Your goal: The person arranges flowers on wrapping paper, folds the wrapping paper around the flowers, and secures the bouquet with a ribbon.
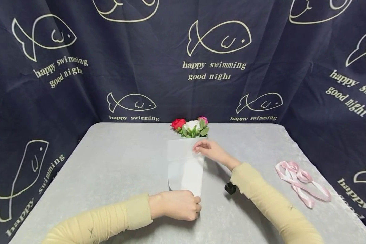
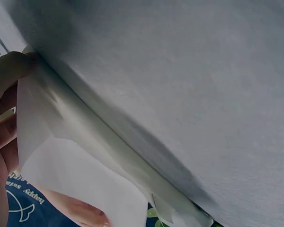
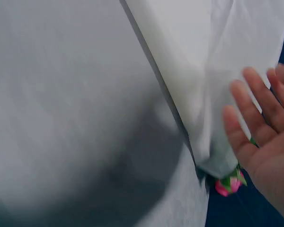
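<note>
a curtained work nook: navy fish-print drapes [image 1: 164,61] on three sides of a grey table [image 1: 125,159]

Things on a gray table [image 1: 125,156]

White paper [image 1: 189,169] lies in the middle, with red, white and pink flowers [image 1: 191,126] poking out of its far end. A curly pink ribbon [image 1: 296,186] lies on the right, well apart from the paper.

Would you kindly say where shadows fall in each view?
Head view: bright, soft shadow right of the white paper wrap; left wrist: dimmer, shadow band along the wrap's edge; right wrist: broad dark shadow across the mottled grey tabletop.
</note>
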The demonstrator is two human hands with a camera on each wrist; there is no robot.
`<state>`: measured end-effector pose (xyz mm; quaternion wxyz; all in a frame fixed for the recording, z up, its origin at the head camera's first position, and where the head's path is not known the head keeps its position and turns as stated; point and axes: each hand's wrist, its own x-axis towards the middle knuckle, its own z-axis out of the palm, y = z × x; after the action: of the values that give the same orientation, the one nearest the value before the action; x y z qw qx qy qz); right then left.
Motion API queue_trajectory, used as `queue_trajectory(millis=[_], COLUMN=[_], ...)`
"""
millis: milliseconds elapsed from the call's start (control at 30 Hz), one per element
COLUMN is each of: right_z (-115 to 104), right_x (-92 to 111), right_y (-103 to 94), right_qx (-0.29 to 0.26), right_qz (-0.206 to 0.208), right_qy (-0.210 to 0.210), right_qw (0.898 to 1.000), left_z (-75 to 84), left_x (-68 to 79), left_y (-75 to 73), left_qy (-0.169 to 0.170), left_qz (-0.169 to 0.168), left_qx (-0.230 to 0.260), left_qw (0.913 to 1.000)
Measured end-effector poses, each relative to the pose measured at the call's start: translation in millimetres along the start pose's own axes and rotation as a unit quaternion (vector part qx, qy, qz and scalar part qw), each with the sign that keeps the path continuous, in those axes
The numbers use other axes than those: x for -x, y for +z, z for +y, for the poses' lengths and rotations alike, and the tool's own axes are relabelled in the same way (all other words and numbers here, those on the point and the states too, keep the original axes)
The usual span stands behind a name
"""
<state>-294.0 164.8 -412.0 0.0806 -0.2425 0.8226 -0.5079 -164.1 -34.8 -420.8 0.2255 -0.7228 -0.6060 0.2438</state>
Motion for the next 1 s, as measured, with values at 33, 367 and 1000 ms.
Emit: queue_trajectory(millis=[33, 367, 1000], right_z=[6.6, 35.4, 46.9], right_x=[-3.7, -31.2, -70.9], right_y=[-4.4, -42.2, -50.7], right_qx=[0.016, 0.224, 0.364], right_qz=[0.024, 0.068, -0.048], right_qy=[0.001, -0.005, 0.001], right_qw=[1.000, 0.972, 0.930], left_z=[0.0, -1.8, -0.3], left_x=[0.5, 2.3, 2.3], left_y=[0.6, 1.0, 5.0], left_qy=[0.000, 0.007, 0.002], left_qz=[0.001, -0.011, 0.002], left_qx=[0.002, 0.006, 0.053], left_qw=[1.0000, 0.9999, 0.9986])
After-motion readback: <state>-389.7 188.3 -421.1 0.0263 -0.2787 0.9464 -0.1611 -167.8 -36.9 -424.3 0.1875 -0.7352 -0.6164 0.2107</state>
